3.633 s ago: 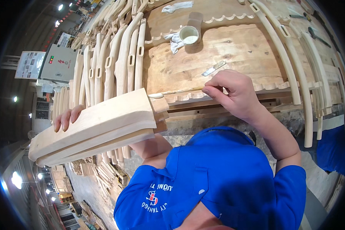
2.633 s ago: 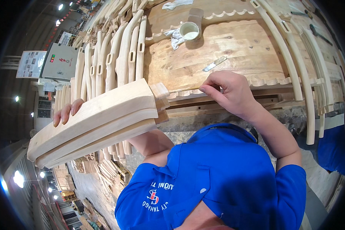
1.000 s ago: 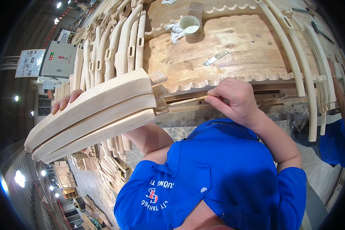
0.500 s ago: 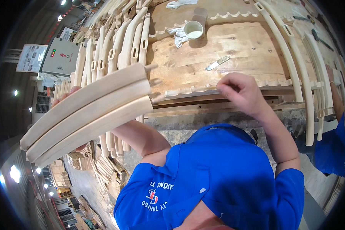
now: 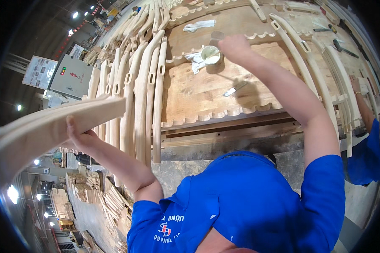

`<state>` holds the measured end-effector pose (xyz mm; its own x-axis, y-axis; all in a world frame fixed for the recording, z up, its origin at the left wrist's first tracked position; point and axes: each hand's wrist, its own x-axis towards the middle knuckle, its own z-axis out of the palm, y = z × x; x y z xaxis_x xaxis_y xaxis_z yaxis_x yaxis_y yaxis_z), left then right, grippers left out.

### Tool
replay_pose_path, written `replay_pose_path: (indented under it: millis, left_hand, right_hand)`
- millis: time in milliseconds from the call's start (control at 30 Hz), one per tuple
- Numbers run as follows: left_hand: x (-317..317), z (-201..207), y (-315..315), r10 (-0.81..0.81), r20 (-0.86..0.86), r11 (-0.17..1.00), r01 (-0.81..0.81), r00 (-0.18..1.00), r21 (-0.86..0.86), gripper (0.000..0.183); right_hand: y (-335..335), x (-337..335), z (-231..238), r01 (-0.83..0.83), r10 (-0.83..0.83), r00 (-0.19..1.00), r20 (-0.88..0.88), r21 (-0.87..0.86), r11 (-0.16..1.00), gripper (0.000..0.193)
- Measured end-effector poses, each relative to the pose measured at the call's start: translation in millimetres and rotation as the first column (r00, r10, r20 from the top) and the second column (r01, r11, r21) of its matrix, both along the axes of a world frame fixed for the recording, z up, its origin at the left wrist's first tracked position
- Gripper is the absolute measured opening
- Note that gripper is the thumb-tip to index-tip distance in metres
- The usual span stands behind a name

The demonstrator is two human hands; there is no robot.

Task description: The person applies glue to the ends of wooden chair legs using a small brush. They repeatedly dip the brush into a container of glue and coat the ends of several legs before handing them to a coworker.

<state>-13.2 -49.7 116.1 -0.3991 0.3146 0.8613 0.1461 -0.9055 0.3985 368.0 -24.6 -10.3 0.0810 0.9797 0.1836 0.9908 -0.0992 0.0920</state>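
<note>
My left hand (image 5: pixel 78 134) grips a bundle of curved pale wooden slats (image 5: pixel 50 124) at the left, the thumb lying along the near face. Some of its fingers are hidden behind the wood. My right hand (image 5: pixel 236 49) reaches far over the bench, right beside a small round cup (image 5: pixel 211 55) of whitish stuff. Its fingers are closed, and a thin line in the shadow below hints at something slender in them, which I cannot make out. Next to the cup lies a white cloth (image 5: pixel 197 64). A flat, narrow bladed tool (image 5: pixel 235 88) rests on the plywood board (image 5: pixel 190 95) nearer me.
Long slotted wooden parts (image 5: pixel 141 90) lean along the bench's left side; more curved parts (image 5: pixel 297 57) lie at its right. A scalloped rail (image 5: pixel 215 117) runs along the near edge. A hammer (image 5: pixel 345 49) lies far right, near another person's arm (image 5: pixel 364 105). A grey electrical box (image 5: pixel 71 76) stands left.
My right hand has moved from the near scalloped rail out to the cup. My left hand has swung the slats further left, and their ends have turned.
</note>
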Motion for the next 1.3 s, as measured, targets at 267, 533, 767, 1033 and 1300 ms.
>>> replay_pose_path:
  millis: [267, 533, 767, 1033, 1300]
  left_hand:
    - [-23, 23, -4, 0.816, -0.500, 0.571, -0.539, 0.290, 0.619, 0.107]
    - [-42, 15, -15, 0.873, -0.485, 0.406, -0.477, -0.048, 0.779, 0.098]
    - [-45, 16, -13, 0.860, -0.510, 0.424, -0.507, -0.035, 0.750, 0.102]
    - [-34, 22, -12, 0.854, -0.515, 0.443, -0.416, -0.074, 0.794, 0.091]
    - [-29, 25, -11, 0.840, -0.535, 0.485, -0.309, -0.097, 0.818, 0.083]
  right_hand:
    - [22, -1, -30, 0.023, -0.025, 1.000, -0.016, -0.078, 0.997, 0.018]
    - [8, 16, -89, 0.178, -0.131, 0.886, -0.445, 0.064, 0.982, 0.014]
    - [7, 27, -120, 0.207, -0.037, 0.783, -0.621, 0.203, 0.957, 0.019]
    - [-6, 33, -93, 0.160, -0.007, 0.799, -0.601, 0.203, 0.966, 0.019]
    - [-5, 44, -94, 0.125, 0.098, 0.875, -0.475, 0.416, 0.901, 0.014]
